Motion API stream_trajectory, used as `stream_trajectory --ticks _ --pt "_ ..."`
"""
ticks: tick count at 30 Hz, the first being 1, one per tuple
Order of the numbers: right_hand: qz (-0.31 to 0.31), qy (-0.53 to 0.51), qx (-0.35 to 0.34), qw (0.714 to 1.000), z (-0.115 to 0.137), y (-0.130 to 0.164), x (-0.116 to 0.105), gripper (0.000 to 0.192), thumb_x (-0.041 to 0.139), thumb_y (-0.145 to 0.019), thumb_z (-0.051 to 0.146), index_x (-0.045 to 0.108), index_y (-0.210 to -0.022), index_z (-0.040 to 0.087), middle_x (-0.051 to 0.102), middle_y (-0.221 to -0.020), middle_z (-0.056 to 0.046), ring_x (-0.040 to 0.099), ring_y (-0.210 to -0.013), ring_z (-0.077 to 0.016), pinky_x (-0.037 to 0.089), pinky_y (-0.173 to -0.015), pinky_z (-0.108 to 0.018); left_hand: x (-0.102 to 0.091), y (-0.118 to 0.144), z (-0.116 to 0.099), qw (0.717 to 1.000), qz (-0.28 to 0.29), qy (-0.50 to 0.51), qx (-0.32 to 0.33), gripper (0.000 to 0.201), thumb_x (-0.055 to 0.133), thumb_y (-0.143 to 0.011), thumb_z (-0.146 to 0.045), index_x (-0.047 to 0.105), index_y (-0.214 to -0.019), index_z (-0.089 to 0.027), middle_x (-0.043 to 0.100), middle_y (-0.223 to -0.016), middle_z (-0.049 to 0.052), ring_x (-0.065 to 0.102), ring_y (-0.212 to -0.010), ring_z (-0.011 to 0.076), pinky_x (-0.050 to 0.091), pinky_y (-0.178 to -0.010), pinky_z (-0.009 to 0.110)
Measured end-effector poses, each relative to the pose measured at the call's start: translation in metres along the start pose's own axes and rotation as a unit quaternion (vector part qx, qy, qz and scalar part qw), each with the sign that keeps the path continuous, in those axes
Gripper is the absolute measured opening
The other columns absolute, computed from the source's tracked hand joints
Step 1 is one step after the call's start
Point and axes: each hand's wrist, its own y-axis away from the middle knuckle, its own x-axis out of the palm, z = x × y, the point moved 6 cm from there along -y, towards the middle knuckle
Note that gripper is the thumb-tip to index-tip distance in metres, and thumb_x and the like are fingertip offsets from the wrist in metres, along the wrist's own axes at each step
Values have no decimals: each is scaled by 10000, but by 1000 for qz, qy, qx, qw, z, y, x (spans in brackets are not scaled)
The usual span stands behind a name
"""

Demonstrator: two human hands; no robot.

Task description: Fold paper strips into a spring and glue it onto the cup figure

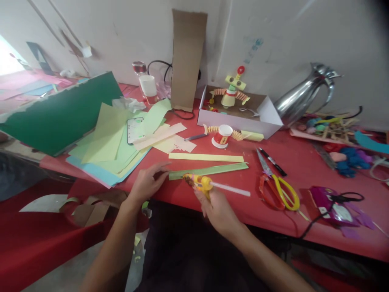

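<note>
Green paper strip point(209, 170), thin and floppy, lies flat near the red table's point(304, 170) front edge, best pinned at its end rather than lifted. The left hand point(148, 181) presses fingertips on that end. The right hand point(217, 209) grips a yellow glue gun point(202, 183), nozzle at the strip. A yellow strip point(206, 157) lies just beyond; scissors point(278, 188) rest nearby.

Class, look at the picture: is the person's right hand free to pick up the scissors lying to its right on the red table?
Probably not as it stands. The right hand is wrapped around a yellow glue gun. The scissors lie uncovered on the red table, nothing between, but the hand is occupied.
</note>
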Motion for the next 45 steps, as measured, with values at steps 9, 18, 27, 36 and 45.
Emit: stream_trajectory --ticks 9,18,27,36,45 --pt "25 -40 14 999 6 -10 10 442 375 -964 590 566 -856 207 520 -474 37 555 -445 -168 403 -503 -266 1 1 -1 1000 5 11 1 388 526 -895 -358 612 -1249 -223 760 -1009 39 699 -962 210 520 -918 349" --pt "24 -43 4 999 8 -16 12 427 362 -979 556 571 -883 196 534 -492 37 558 -451 -152 407 -503 -243 2 1 0 999 4 35 -1 389 544 -894 -362 594 -1259 -237 764 -998 22 700 -976 205 519 -926 337" --pt "30 -57 8 998 7 -13 12 438 358 -974 583 526 -818 210 521 -496 43 549 -456 -144 397 -507 -243 -1 1 -3 1000 -9 14 4 372 536 -894 -372 616 -1230 -233 765 -964 26 707 -930 210 529 -891 341" --pt "-60 -70 71 993 -34 1 -29 453 394 -945 631 522 -921 197 518 -476 61 535 -437 -144 403 -494 -243 0 0 1 1000 -10 -28 -4 340 533 -890 -382 647 -1171 -228 757 -1022 34 702 -963 214 524 -867 317" --pt "-96 -71 82 989 -47 8 -47 452 391 -942 640 507 -854 212 530 -478 45 549 -450 -155 421 -512 -257 1 0 4 999 -14 -37 3 282 538 -886 -390 680 -1059 -220 744 -1088 48 693 -1016 223 521 -914 339"
